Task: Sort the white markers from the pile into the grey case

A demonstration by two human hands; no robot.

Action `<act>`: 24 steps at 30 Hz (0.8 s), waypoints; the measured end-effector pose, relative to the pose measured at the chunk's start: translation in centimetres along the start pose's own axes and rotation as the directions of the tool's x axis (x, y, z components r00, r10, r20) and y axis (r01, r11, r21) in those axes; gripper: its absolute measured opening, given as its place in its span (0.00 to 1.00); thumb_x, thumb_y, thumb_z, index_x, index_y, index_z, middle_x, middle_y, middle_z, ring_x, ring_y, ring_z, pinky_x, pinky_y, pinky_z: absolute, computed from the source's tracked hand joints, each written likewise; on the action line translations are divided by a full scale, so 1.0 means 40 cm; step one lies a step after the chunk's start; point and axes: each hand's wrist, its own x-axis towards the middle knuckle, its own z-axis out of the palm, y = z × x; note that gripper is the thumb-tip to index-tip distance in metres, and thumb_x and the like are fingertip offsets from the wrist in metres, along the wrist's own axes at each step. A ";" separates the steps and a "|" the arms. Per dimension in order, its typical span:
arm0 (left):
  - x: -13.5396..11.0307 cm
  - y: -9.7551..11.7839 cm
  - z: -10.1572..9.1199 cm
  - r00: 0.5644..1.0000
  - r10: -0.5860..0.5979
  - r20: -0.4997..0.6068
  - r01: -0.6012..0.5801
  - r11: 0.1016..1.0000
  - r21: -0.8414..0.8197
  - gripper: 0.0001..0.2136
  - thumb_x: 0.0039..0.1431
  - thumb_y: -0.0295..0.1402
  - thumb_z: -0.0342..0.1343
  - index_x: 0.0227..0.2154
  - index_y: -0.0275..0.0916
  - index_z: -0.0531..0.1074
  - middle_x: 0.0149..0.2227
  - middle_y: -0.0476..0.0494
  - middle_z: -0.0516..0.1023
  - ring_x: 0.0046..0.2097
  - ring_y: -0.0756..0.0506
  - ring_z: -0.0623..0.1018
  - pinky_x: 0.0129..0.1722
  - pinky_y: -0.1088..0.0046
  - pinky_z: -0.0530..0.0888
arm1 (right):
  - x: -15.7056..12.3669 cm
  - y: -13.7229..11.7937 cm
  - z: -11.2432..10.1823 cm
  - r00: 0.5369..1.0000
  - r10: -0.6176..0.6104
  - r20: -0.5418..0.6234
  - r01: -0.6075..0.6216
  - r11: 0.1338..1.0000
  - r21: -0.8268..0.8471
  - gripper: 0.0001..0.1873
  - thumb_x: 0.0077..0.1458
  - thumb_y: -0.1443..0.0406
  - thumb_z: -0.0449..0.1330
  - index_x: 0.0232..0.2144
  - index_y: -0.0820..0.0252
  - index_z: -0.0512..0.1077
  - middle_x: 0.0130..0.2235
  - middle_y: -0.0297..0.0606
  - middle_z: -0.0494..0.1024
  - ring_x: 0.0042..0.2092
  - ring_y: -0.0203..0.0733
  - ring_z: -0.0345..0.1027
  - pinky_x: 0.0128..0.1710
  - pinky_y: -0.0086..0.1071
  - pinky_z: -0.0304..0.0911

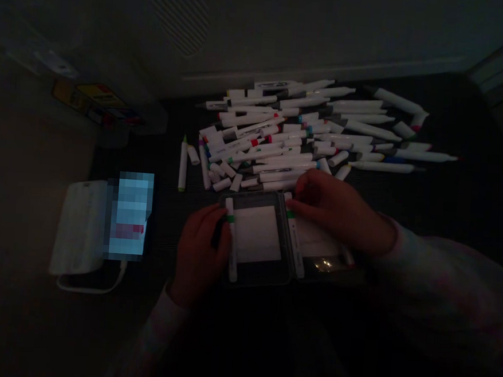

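Observation:
A clear plastic case (259, 280) lies opened flat on the dark table, with a whitish sheet (257, 234) in its left half. One white marker with a green band (233, 256) lies along the left side of that half. My left hand (200, 245) is closed at this marker, fingertips and thumb against it. Another green-banded white marker (296, 250) lies just right of the hinge. Over its upper end, my right hand (340, 209) is closed, the thumb touching the marker. The right half is partly hidden beneath my right hand and wrist.
A large pile of white markers (285, 136) and loose caps (222, 184) spreads behind the case. Apart at left stands out a green-tipped marker (183, 163). Further left are a lit, blurred phone screen (131, 214), a white device (80, 228) and a white cable (91, 290).

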 end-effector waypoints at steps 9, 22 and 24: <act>0.002 0.004 0.002 1.000 0.012 -0.011 -0.012 1.000 -0.007 0.10 0.54 0.29 0.48 0.40 0.37 0.67 0.43 0.39 0.71 0.46 0.44 0.70 0.47 0.63 0.69 | -0.015 -0.015 0.019 0.993 -0.086 0.077 0.087 0.996 -0.016 0.07 0.47 0.66 0.57 0.30 0.59 0.63 0.29 0.34 0.70 0.29 0.35 0.65 0.29 0.28 0.59; 0.009 -0.007 -0.003 0.999 -0.031 -0.014 0.029 0.991 -0.132 0.10 0.54 0.28 0.49 0.39 0.35 0.69 0.41 0.41 0.72 0.44 0.46 0.71 0.46 0.67 0.68 | 0.002 -0.014 0.009 0.985 -0.091 0.147 0.107 0.989 -0.106 0.10 0.48 0.65 0.55 0.35 0.61 0.66 0.25 0.32 0.70 0.26 0.34 0.64 0.26 0.28 0.56; 0.009 -0.010 -0.001 0.999 -0.030 -0.016 0.028 0.988 -0.152 0.10 0.54 0.28 0.49 0.39 0.35 0.69 0.41 0.41 0.72 0.44 0.47 0.71 0.46 0.67 0.68 | 0.006 -0.017 0.004 0.985 -0.082 0.153 0.100 0.989 -0.112 0.08 0.48 0.65 0.55 0.33 0.61 0.67 0.25 0.32 0.71 0.27 0.35 0.64 0.27 0.28 0.56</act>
